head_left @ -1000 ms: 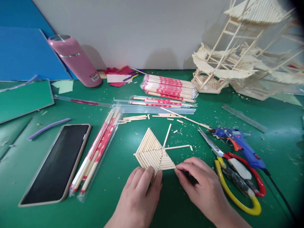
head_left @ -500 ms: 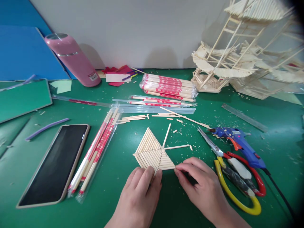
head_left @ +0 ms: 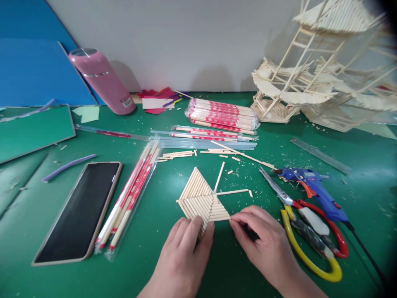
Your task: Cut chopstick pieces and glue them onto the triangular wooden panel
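Evidently, left hand (head_left: 187, 250) and right hand (head_left: 263, 242) closed on stick panel (head_left: 197, 203), chopsticks (head_left: 121, 223) in plastic sleeves (head_left: 136, 186) nearby.

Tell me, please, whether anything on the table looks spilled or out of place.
Yes: short wood scraps lie strewn between the stick panel and the blue glue gun, looking like uncleared litter.
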`<move>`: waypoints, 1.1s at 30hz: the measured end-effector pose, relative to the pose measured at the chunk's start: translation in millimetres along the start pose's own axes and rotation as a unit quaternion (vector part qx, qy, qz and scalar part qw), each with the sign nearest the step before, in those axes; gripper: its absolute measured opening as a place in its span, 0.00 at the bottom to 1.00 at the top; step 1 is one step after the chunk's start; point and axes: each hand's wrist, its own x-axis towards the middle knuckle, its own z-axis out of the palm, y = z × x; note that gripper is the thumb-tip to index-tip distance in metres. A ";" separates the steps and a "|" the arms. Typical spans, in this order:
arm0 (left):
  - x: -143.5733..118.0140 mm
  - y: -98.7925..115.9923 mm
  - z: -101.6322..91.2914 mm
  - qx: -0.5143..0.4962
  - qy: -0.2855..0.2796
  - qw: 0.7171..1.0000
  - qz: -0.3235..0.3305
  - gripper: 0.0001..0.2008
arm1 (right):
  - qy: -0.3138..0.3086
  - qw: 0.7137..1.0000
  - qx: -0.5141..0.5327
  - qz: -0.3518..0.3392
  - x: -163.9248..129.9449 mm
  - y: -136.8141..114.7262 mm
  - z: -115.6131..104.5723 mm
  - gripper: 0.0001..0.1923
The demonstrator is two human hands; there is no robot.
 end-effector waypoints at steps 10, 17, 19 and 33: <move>-0.6 0.0 -2.1 0.007 -0.021 1.000 0.006 0.12 | -0.005 1.000 -0.001 0.011 1.5 0.3 1.9 0.03; -1.3 -2.3 -4.6 0.005 -0.009 1.000 0.028 0.15 | 0.054 0.998 0.026 0.002 -1.1 -4.0 -10.7 0.06; -2.2 -2.7 -5.2 0.002 0.005 1.000 0.027 0.15 | 0.085 0.996 0.031 -0.001 -5.9 -3.7 -21.4 0.07; 8.9 6.6 -11.6 -0.030 0.095 0.995 0.027 0.05 | 0.252 0.943 -0.105 0.190 -36.1 79.0 -101.0 0.13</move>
